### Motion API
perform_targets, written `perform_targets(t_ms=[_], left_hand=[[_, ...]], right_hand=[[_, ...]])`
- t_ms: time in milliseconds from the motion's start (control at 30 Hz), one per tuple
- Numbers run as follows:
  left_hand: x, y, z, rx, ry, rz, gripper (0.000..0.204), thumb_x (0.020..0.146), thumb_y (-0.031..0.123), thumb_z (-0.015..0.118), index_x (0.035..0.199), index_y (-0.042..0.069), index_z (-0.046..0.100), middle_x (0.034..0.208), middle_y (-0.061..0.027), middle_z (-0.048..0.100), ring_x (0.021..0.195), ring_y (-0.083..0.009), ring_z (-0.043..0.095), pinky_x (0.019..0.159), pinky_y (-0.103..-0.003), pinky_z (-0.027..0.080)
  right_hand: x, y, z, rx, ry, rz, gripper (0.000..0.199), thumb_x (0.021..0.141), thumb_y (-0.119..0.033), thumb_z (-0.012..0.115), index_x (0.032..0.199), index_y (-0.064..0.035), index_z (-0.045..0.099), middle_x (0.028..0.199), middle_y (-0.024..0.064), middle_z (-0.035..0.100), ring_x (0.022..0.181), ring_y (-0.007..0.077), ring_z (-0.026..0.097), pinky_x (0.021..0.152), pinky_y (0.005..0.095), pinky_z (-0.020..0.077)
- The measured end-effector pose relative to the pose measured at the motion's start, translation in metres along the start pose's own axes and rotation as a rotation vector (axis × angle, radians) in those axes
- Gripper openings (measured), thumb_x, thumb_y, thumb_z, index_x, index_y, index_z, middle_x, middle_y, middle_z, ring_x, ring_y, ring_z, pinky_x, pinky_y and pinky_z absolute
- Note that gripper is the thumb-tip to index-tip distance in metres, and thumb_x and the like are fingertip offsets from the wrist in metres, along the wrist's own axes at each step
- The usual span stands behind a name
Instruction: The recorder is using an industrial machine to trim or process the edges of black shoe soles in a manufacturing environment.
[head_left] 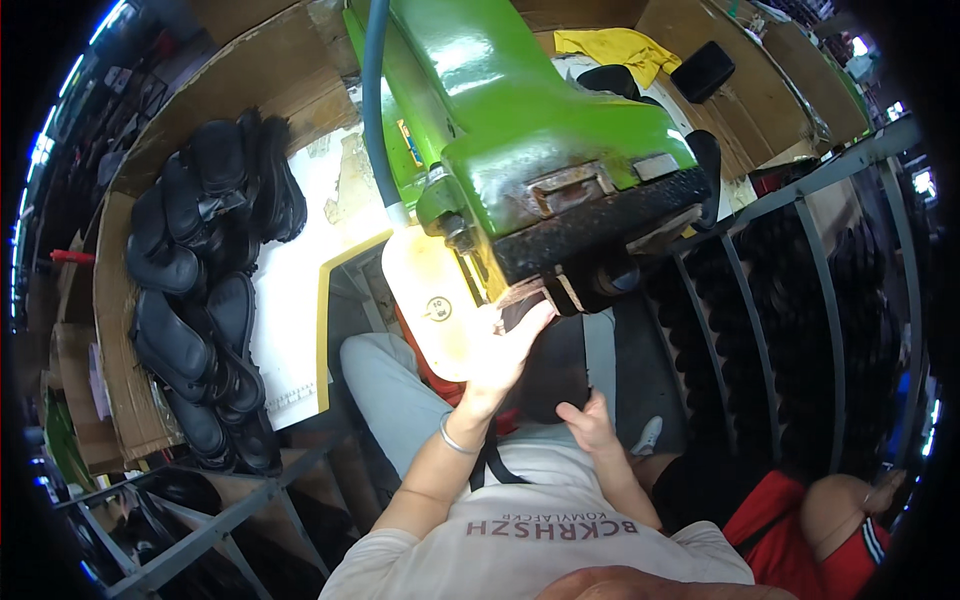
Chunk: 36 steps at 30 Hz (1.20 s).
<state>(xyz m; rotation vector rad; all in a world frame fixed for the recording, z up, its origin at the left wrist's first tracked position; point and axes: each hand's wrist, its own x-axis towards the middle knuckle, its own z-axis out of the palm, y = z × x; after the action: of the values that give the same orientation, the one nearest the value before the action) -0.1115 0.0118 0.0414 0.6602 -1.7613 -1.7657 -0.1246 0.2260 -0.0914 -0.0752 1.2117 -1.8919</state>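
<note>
Dark panel (560, 365): is lying just below the front of the green machine (540, 140), between both hands; what it is exactly, I cannot tell.
Left hand (505, 350): is reaching up beneath the machine's front, fingers extended; whether it is gripping anything, I cannot tell.
Right hand (592, 425): is resting by the panel's lower right corner, thumb raised, other fingers partly hidden; its grip is not showing.
Black footwear pieces (175, 340): are lying piled left of the machine.
Progress: handling is apparently underway; nothing is showing which piled pieces are finished or waiting.
</note>
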Motion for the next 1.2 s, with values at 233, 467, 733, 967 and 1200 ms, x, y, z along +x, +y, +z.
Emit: perform_targets(t_ms=[233,467,733,967,1200], left_hand=[[-0.018,-0.031,-0.007,-0.025,0.207,-0.036,0.009,0.075,-0.001,0.072,0.081,-0.004,0.065,0.072,-0.0012,0.063,0.062,-0.0043,0.053,0.057,-0.019,0.043],[-0.015,-0.053,-0.020,-0.040,0.201,0.073,0.010,0.074,-0.001,0.072,0.074,-0.001,0.063,0.064,0.0019,0.057,0.057,-0.0025,0.047,0.051,-0.019,0.035],[-0.022,-0.054,-0.070,-0.487,-0.019,0.090,0.044,0.070,-0.006,0.070,0.112,-0.011,0.055,0.105,-0.0168,0.063,0.093,-0.0205,0.061,0.087,-0.031,0.047],[-0.025,-0.019,-0.121,-0.291,0.162,-0.033,0.028,0.068,-0.006,0.071,0.094,-0.009,0.063,0.085,-0.0109,0.066,0.074,-0.0147,0.062,0.071,-0.025,0.049],[-0.076,-0.060,-0.144,-0.125,0.345,0.002,0.018,0.074,-0.004,0.070,0.090,-0.006,0.061,0.081,-0.0070,0.064,0.073,-0.0102,0.058,0.068,-0.022,0.047]], right_hand=[[0.008,-0.088,-0.014,-0.107,0.121,-0.212,0.040,0.066,-0.002,0.069,0.104,0.0043,0.058,0.099,0.0104,0.064,0.090,0.0183,0.061,0.083,0.0295,0.0477],[0.083,-0.197,0.008,-0.362,0.100,-0.375,0.029,0.072,-0.009,0.070,0.096,0.0003,0.056,0.086,0.0057,0.062,0.076,0.0118,0.060,0.071,0.0240,0.0483],[0.132,-0.191,0.054,-0.087,-0.138,-0.294,0.026,0.076,-0.003,0.067,0.098,-0.0003,0.055,0.088,0.0066,0.063,0.074,0.0114,0.061,0.069,0.0234,0.0494],[0.113,-0.130,0.081,-0.043,-0.136,-0.335,0.037,0.074,-0.003,0.067,0.108,0.0030,0.054,0.100,0.0083,0.061,0.090,0.0134,0.059,0.083,0.0265,0.0463],[0.114,-0.115,0.105,-0.421,-0.169,-0.533,0.047,0.060,0.007,0.071,0.105,0.0037,0.057,0.097,0.0043,0.063,0.088,0.0134,0.059,0.083,0.0274,0.0461]])
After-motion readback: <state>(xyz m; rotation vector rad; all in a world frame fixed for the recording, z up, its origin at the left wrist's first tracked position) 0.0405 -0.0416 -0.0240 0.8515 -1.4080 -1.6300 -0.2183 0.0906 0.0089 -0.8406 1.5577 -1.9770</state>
